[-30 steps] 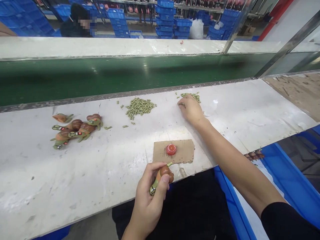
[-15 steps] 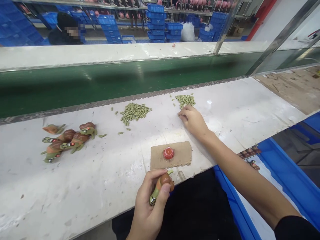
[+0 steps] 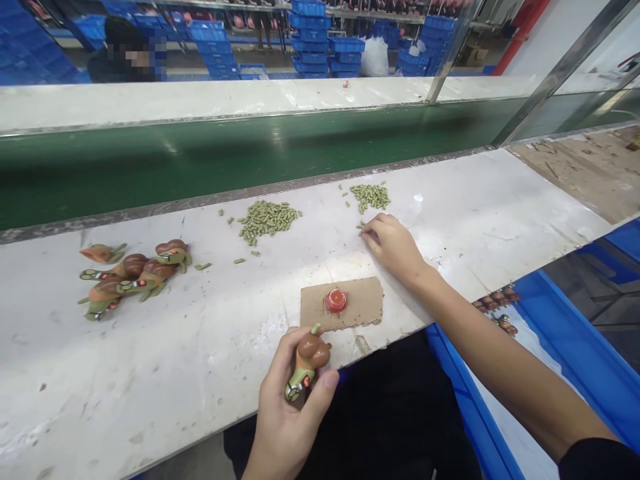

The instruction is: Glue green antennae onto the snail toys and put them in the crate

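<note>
My left hand (image 3: 287, 393) is closed around a small toy figure (image 3: 306, 363), green and orange with a glossy brown rounded part and a green peg sticking up at its top. My right hand (image 3: 395, 248) is at the white table, fingertips pinched at a small green peg (image 3: 360, 227). Just beyond those fingers lies a small pile of green pegs (image 3: 370, 195). A larger pile of green pegs (image 3: 269, 220) is to its left. Between my hands, a red round cap-like dish (image 3: 336, 301) sits on a piece of cardboard (image 3: 367, 303).
Several similar toy figures (image 3: 133, 273) lie in a group on the left of the table. At lower right, a blue crate (image 3: 575, 340) holds more figures on white sheeting. A green conveyor belt (image 3: 250, 150) runs behind the table. A person (image 3: 123, 53) sits beyond it.
My left hand has shifted slightly left and turned the toy figure, showing more of its face and brown part. My right hand has moved a little right and nearer to me, fingers still pinched.
</note>
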Demonstrator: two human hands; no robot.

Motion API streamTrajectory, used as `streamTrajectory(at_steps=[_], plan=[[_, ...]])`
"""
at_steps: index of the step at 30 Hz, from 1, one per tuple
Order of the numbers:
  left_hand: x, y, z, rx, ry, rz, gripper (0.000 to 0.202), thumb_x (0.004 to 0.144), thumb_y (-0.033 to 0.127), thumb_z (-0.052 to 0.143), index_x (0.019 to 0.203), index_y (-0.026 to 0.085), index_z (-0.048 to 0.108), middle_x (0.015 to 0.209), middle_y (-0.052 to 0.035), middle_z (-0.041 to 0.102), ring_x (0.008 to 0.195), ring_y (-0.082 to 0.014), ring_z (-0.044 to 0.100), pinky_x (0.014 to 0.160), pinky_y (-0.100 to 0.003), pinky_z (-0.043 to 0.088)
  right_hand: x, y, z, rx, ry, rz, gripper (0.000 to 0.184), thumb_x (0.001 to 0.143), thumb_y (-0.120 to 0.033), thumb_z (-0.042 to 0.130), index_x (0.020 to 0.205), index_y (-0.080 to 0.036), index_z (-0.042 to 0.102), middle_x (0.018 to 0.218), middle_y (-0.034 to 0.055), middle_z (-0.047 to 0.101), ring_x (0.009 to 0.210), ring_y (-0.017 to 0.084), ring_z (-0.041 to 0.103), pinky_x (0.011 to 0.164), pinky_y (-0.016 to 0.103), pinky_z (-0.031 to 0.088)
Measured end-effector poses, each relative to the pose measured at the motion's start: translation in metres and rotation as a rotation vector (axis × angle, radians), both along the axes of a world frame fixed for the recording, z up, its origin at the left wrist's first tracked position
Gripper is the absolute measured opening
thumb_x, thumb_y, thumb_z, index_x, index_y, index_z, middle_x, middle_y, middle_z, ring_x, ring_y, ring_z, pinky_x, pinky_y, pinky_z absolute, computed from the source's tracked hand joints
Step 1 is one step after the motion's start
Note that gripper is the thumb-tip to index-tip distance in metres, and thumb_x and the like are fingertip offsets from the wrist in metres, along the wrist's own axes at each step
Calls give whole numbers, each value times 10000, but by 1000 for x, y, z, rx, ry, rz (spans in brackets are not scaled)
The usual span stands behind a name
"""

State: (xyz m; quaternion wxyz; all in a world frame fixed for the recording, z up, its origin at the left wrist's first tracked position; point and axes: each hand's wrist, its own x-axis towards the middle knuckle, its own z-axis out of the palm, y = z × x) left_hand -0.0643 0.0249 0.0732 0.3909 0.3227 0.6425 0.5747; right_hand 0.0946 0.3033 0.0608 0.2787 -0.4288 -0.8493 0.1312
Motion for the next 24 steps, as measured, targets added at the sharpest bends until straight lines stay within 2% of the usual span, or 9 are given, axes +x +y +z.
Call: streamTrajectory(at_steps=[2, 5, 8, 11, 13, 16, 19, 22, 24], plan=[[-1, 1, 1, -10, 21, 21, 469, 921, 624, 911, 1214, 299, 740, 1197, -27, 774, 1114, -205, 735, 954, -259, 586, 2, 0, 2, -35, 13, 13, 181, 1034, -114, 652, 1033, -180, 821, 1125, 144, 755, 1111, 339, 685, 995, 459, 541], [-1, 3, 3, -14, 52, 13, 288, 972, 460, 871, 1151, 292, 719, 1167, -11, 777, 1092, -171, 745, 1000, -231, 569, 4, 3, 6, -93, 32, 25, 166, 1036, -127, 663, 1006, -186, 815, 1119, 129, 750, 1042, 308, 705, 932, 428, 551], [1, 6, 8, 6, 69, -14, 163, 1017, 356, 791, 1142, 296, 704, 1084, 9, 768, 1050, -150, 747, 967, -201, 570, 5, 7, 11, -138, 48, 36, 155, 1001, -91, 672, 923, -180, 773, 1099, 127, 746, 987, 293, 707, 886, 419, 542], [3, 7, 15, -16, 87, 11, 131, 1028, 333, 768, 1140, 289, 716, 1025, 13, 751, 971, -146, 746, 883, -193, 580, 9, -2, 22, -197, 77, 113, 140, 963, -70, 726, 884, -184, 748, 1016, 97, 763, 931, 272, 714, 854, 400, 543], [5, 7, 19, -33, 105, 54, 123, 1022, 329, 785, 1120, 281, 727, 1019, 14, 748, 940, -143, 749, 865, -194, 587, 14, -21, 33, -237, 113, 185, 120, 982, -98, 744, 912, -195, 748, 962, 62, 777, 887, 243, 723, 812, 367, 554], [10, 8, 22, 37, 79, 71, 113, 1025, 303, 803, 1097, 280, 720, 1034, 8, 768, 968, -157, 774, 900, -211, 620, 24, -67, 51, -323, 227, 303, 72, 1068, -196, 713, 1005, -213, 744, 954, 27, 779, 874, 202, 733, 771, 317, 574], [16, 13, 18, 164, 8, -9, 139, 1041, 269, 813, 1140, 301, 721, 1073, 10, 812, 1021, -157, 808, 935, -210, 647, 35, -113, 64, -550, 328, 450, 64, 1081, -199, 719, 1033, -232, 746, 995, 5, 767, 869, 159, 719, 769, 274, 578], [20, 16, 11, 209, -47, -91, 151, 1055, 242, 816, 1155, 317, 732, 1065, 33, 819, 994, -118, 815, 919, -156, 640, 40, -141, 64, -717, 317, 501, 86, 1054, -164, 741, 1035, -244, 765, 998, -7, 747, 839, 140, 689, 759, 261, 567], [23, 17, 6, 205, -59, -90, 132, 1062, 240, 813, 1136, 312, 731, 1042, 47, 808, 961, -95, 808, 907, -127, 630, 41, -150, 60, -781, 340, 482, 95, 1041, -160, 757, 1042, -250, 785, 992, -7, 740, 823, 138, 673, 744, 264, 556]])
